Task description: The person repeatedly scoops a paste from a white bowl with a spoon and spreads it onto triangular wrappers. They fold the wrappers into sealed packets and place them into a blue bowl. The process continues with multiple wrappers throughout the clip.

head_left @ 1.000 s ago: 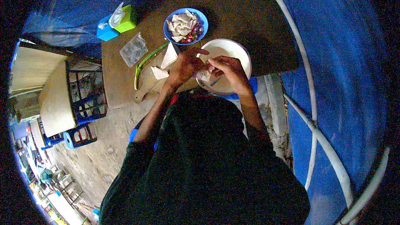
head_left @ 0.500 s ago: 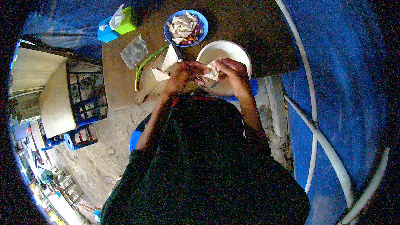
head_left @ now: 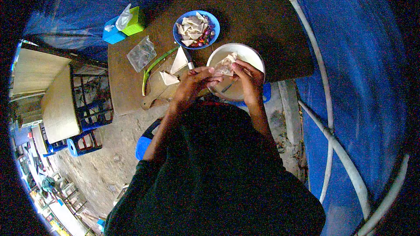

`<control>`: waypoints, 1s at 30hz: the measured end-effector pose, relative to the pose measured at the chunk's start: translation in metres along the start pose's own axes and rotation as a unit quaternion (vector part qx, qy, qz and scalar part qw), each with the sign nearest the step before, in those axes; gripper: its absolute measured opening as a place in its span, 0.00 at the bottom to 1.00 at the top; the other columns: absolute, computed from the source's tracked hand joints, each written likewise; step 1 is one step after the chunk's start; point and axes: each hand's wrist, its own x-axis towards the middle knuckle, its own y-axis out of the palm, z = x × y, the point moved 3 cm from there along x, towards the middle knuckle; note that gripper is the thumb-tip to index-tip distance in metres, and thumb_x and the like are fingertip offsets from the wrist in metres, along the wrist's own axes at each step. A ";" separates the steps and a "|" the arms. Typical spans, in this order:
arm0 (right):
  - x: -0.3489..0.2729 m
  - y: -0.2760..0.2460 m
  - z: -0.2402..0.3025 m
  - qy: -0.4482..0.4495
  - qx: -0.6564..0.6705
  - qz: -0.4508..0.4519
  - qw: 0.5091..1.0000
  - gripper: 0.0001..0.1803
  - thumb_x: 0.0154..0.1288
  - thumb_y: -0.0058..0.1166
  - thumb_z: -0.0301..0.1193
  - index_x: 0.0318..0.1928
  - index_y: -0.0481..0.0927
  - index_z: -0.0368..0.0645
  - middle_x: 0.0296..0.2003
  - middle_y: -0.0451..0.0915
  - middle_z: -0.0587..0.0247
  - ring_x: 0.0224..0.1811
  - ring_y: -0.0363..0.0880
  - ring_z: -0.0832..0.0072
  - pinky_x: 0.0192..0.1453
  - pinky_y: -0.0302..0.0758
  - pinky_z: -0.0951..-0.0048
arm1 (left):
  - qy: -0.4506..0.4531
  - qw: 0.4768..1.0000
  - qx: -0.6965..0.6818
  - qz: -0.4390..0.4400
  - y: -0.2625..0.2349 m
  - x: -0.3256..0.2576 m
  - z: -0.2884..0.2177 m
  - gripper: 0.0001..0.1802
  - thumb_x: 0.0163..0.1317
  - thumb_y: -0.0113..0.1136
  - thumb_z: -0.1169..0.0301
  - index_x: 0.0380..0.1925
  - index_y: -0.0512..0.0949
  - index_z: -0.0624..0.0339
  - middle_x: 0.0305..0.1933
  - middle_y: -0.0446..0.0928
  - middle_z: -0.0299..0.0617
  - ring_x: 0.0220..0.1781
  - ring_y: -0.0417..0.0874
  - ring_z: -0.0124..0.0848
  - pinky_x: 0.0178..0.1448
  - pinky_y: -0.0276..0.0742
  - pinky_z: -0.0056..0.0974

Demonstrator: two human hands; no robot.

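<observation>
Over the white bowl (head_left: 259, 57), a pale triangular piece (head_left: 226, 64) with a beige, smeared-looking face is held between my two hands. My left hand (head_left: 192, 83) pinches its near left side with closed fingers. On its right side, the thumb and fingers of my right hand (head_left: 250, 81) grip it. A pasty beige mass seems to lie in the bowl, with a dark utensil handle (head_left: 226, 88) showing below my fingers. To the left, a larger white triangle (head_left: 178, 62) and a smaller one (head_left: 169, 78) rest on a wooden cutting board (head_left: 151, 98).
Beyond my hands stands a blue bowl (head_left: 217, 22) of white triangles (head_left: 192, 27) and small red and purple pieces. A green stalk (head_left: 151, 67), a clear plastic bag (head_left: 141, 54) and a blue-green basket (head_left: 132, 22) sit at the left of the brown table (head_left: 258, 17). Blue sheeting surrounds the table.
The pale piece has been raised and tilted, so more of its face shows. My right hand has shifted slightly along its edge, and my left fingers have straightened a little.
</observation>
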 end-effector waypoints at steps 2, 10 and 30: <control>-0.002 0.000 0.006 -0.071 -0.059 -0.023 0.995 0.13 0.59 0.59 0.27 0.43 0.80 0.33 0.38 0.81 0.62 0.36 0.78 0.77 0.39 0.77 0.76 | 0.046 0.996 -0.071 0.040 0.000 -0.003 0.000 0.20 0.67 0.47 0.62 0.47 0.73 0.71 0.46 0.78 0.54 0.47 0.81 0.43 0.56 0.76 0.41; -0.017 0.025 0.033 -0.382 -0.288 -0.027 0.878 0.14 0.51 0.59 0.18 0.40 0.83 0.43 0.39 0.80 0.58 0.41 0.81 0.67 0.44 0.77 0.73 | 0.085 0.991 -0.102 0.006 0.004 -0.001 0.006 0.20 0.67 0.46 0.63 0.47 0.72 0.72 0.48 0.76 0.55 0.51 0.79 0.45 0.59 0.74 0.44; -0.026 0.033 0.038 -0.372 -0.317 0.020 0.872 0.24 0.46 0.60 0.21 0.48 0.80 0.44 0.45 0.77 0.55 0.50 0.76 0.61 0.54 0.72 0.67 | 0.081 0.983 0.075 -0.145 0.021 -0.009 -0.029 0.13 0.64 0.54 0.69 0.40 0.78 0.69 0.37 0.81 0.45 0.43 0.81 0.31 0.50 0.77 0.35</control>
